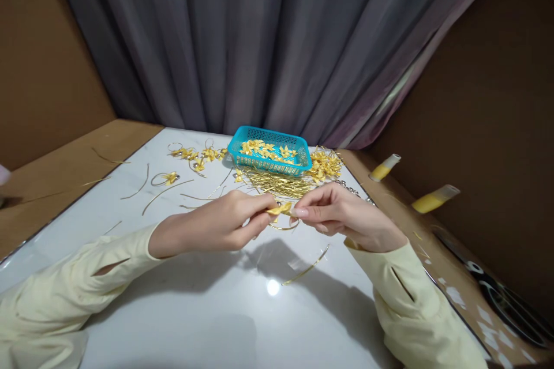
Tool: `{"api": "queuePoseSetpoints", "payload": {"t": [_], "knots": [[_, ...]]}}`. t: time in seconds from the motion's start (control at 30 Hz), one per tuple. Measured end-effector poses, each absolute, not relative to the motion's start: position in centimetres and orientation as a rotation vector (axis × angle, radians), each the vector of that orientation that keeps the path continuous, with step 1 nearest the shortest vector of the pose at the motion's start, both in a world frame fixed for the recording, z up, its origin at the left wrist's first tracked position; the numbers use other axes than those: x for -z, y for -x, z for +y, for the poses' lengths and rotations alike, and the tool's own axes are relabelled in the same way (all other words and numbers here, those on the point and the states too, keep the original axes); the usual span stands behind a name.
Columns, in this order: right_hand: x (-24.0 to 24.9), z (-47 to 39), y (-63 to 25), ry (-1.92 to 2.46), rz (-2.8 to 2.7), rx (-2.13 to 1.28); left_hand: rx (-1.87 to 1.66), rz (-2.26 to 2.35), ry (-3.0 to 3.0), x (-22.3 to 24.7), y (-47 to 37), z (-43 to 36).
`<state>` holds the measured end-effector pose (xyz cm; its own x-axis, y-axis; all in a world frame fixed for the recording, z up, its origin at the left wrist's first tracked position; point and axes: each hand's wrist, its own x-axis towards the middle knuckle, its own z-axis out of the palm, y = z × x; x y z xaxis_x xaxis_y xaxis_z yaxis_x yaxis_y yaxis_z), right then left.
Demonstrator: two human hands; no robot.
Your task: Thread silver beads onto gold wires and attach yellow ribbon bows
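Over the middle of the white tabletop, my left hand pinches a yellow ribbon flower between thumb and fingers. From the other side, my right hand grips it too, thumb and forefinger closed at its right end. A thin gold wire loop curves just below the flower. Beyond my hands lies a pile of gold wire pieces. Behind it stands a turquoise basket with loose yellow flowers inside. The fingertips partly cover the flower.
Flower rings and curved wires lie at the left. More yellow flowers are heaped right of the basket, near silver beads. Two yellow-filled tubes and black scissors lie on the brown surface. A grey curtain hangs behind.
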<state>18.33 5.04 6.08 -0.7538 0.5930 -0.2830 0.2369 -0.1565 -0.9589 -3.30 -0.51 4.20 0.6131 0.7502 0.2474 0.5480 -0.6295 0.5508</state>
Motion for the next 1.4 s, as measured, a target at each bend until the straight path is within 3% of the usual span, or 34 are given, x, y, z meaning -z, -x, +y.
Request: {"api": "queuePoseSetpoints", "payload": {"t": [0.27,0.6,1.03,1.4], "knots": [[-4.7,6.0,-18.0,0.755,-1.602,-2.341,-0.711,0.976,-2.513,-4.0,3.5,-0.1],[-4.9,4.5,-17.0,0.757,-1.429,-2.241,-0.978,0.891,-2.338,-3.7,3.3,-0.1],[-4.2,4.3,-16.5,0.745,-1.272,-2.112,-1.272,0.781,-1.669,-4.0,2.9,-0.2],[-4.8,3.4,-16.7,0.618,-1.283,-2.091,-1.263,0.617,-1.348,-3.5,3.0,0.4]]}}
